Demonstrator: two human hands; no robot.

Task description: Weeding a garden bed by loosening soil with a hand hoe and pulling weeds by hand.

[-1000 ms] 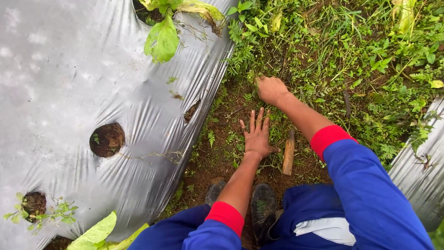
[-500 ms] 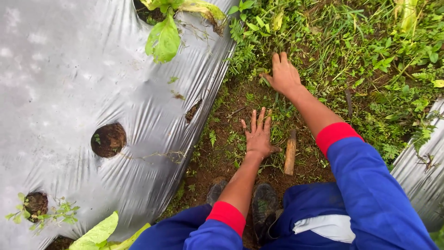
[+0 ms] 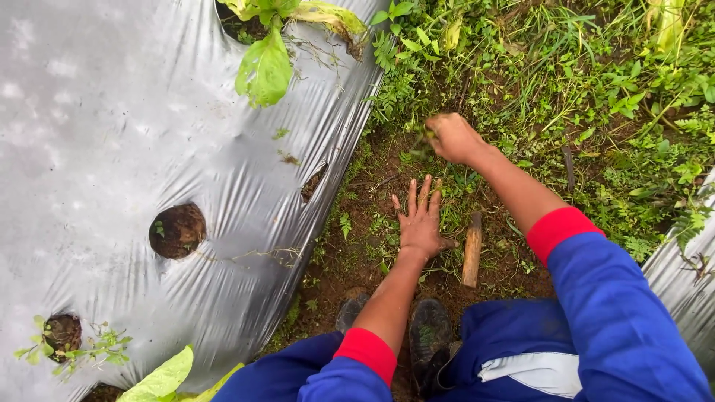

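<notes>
My left hand lies flat on the bare soil of the furrow, fingers spread, holding nothing. My right hand is a little further out, closed in a fist on a tuft of green weeds at the edge of the grass. A short wooden handle lies on the ground just right of my left wrist. Both arms wear blue sleeves with red cuffs.
Silver plastic mulch covers the raised bed on the left, with round planting holes and leafy green seedlings. Dense weeds and grass fill the right side. My dark boots stand at the bottom. More mulch edges the right.
My right hand went from a fist to flat and open in the grass, then pulled back toward me and closed on a tuft of weeds. The left hand stayed planted on the soil.
</notes>
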